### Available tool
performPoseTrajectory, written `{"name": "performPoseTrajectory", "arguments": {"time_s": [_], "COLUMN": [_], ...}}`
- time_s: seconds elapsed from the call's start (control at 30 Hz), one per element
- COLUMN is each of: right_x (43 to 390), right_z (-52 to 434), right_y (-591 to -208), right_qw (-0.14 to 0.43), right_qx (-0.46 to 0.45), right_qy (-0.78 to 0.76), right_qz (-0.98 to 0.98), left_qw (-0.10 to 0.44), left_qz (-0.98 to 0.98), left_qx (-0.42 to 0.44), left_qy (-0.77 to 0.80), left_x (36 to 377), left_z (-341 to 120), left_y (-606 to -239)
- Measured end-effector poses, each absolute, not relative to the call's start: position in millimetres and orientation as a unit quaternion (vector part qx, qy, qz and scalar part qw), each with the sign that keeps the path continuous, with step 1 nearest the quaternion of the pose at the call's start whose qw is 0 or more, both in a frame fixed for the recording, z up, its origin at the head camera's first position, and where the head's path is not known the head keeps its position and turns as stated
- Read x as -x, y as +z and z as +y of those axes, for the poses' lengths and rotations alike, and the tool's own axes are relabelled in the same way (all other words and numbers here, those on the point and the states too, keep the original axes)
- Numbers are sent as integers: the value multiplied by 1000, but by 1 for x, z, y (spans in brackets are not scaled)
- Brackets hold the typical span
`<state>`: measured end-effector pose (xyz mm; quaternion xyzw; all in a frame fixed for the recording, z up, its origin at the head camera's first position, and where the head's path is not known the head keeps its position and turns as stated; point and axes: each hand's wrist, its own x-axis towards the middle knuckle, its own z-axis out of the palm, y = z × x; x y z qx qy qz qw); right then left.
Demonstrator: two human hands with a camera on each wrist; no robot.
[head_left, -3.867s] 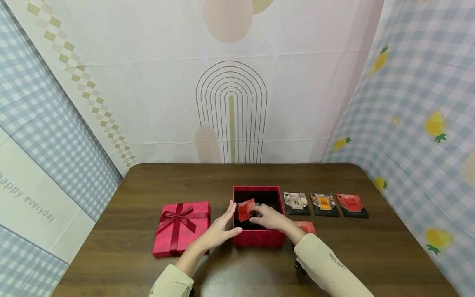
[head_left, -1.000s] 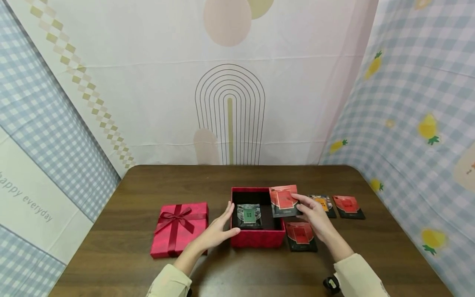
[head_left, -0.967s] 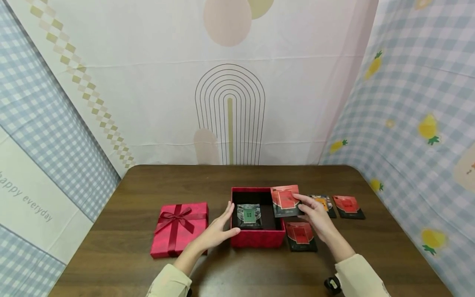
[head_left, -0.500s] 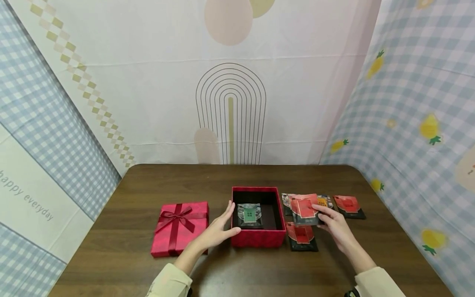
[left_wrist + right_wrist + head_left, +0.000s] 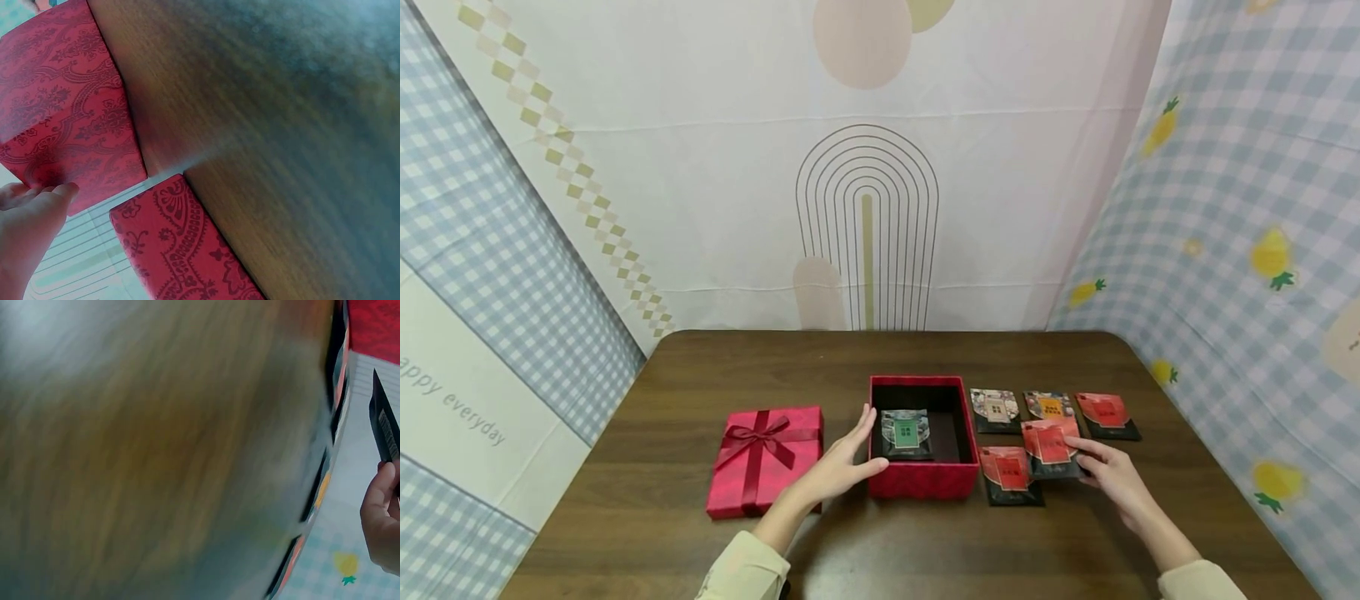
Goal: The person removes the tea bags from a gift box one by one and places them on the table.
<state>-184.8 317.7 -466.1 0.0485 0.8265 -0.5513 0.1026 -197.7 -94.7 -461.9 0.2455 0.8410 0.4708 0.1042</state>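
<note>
red packet (image 5: 1049, 447) lowered beside box (image 5: 922, 481), print unreadable

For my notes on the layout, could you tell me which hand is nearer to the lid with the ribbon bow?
Left. The left hand rests against the open red box, just right of the lid; the right hand holds a red packet beyond the box.

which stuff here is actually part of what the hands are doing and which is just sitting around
In use:
- left hand resting against the open red box
- green packet inside that box
- right hand holding a red packet
- four more packets on the table

Lying about:
- ribboned red lid
- patterned backdrop cloths
</note>
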Motion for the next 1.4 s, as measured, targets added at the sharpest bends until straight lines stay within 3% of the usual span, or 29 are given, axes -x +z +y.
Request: {"name": "performPoseTrajectory", "arguments": {"time_s": [0.27, 0.6, 1.23, 1.4], "right_x": [180, 180, 180, 177], "right_z": [337, 343, 344, 342], "right_y": [-468, -479, -483, -483], "right_qw": [112, 54, 50, 10], "right_qx": [-62, -25, 20, 25], "right_qy": [-456, -319, -259, -260], "right_qz": [881, 946, 964, 965], "left_qw": [105, 109, 95, 98], "left_qz": [839, 838, 843, 844], "left_qx": [-250, -247, -247, -246], "left_qy": [473, 475, 468, 466], "left_x": [198, 197, 197, 198], "left_z": [-95, -96, -95, -94], "left_y": [-463, -461, -463, -462]}}
